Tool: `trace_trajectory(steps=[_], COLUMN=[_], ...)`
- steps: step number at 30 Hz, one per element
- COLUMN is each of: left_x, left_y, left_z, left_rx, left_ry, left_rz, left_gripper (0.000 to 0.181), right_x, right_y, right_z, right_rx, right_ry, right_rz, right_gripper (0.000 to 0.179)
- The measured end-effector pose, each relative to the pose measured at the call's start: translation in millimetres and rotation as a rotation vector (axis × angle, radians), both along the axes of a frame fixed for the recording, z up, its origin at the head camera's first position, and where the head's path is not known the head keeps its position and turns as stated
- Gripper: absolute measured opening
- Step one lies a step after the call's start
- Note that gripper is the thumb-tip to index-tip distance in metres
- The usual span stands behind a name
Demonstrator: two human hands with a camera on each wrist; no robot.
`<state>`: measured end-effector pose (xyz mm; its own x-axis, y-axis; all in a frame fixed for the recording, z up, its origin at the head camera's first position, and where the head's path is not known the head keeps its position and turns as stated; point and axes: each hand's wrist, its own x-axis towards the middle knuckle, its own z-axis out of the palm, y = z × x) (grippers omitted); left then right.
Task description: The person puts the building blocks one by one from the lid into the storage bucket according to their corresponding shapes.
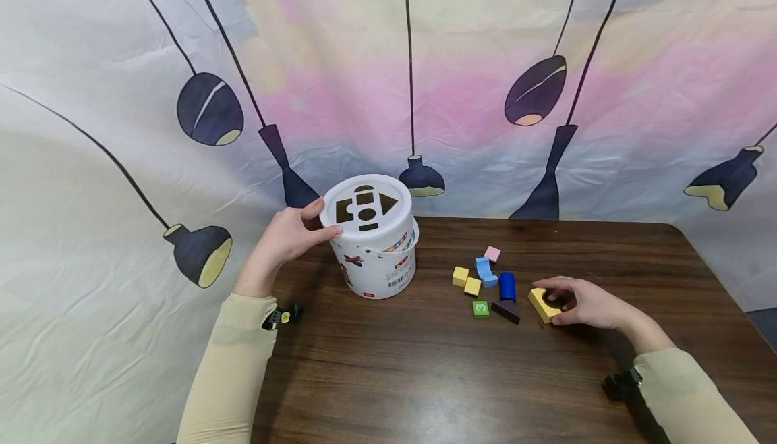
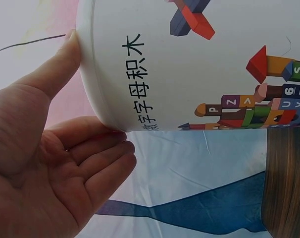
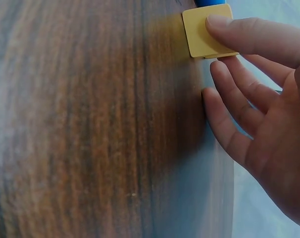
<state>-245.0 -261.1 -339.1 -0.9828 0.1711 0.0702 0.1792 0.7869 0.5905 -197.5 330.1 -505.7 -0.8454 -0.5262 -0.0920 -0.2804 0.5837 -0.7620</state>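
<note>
the right hand [image 1: 584, 303] is pinching a yellow block [image 1: 538, 304] by its ends, right of the blue cylinder [image 1: 507, 286] at the table [image 1: 425, 370]. i'm expecting light, stiff, smooth, hardly fragile stuff; those flat ends are offering the surest hold. it's showing a curved notch. the left hand [image 1: 290, 233] is resting straight fingers against the white bucket [image 1: 384, 281].

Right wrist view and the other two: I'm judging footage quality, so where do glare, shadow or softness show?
Head view: soft glare on the table, shadow under the right wrist; left wrist view: large lettering on the bucket looks crisp; right wrist view: wood grain looks soft, dark shadow beside the fingers of the right hand, pale bluish sheen toward the table's edge.
</note>
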Motion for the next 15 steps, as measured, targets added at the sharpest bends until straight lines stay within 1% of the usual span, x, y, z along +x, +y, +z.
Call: trace_trajectory(steps=[8,15], left_x=[0.9,0.3], left_y=[-0.5,0.6], left_z=[-0.5,-1.1], left_rx=[-0.003,0.004], left_ry=[0.008,0.019], left_rz=[0.006,0.006], left_gripper=[0.09,0.088], right_x=[0.0,1.7], right_y=[-0.7,-1.4], right_z=[-1.9,-0.5], right_rx=[0.006,0.004], right_ry=[-0.008,-0.006], right_rz=[-0.031,-0.041], right_gripper=[0.075,0.073])
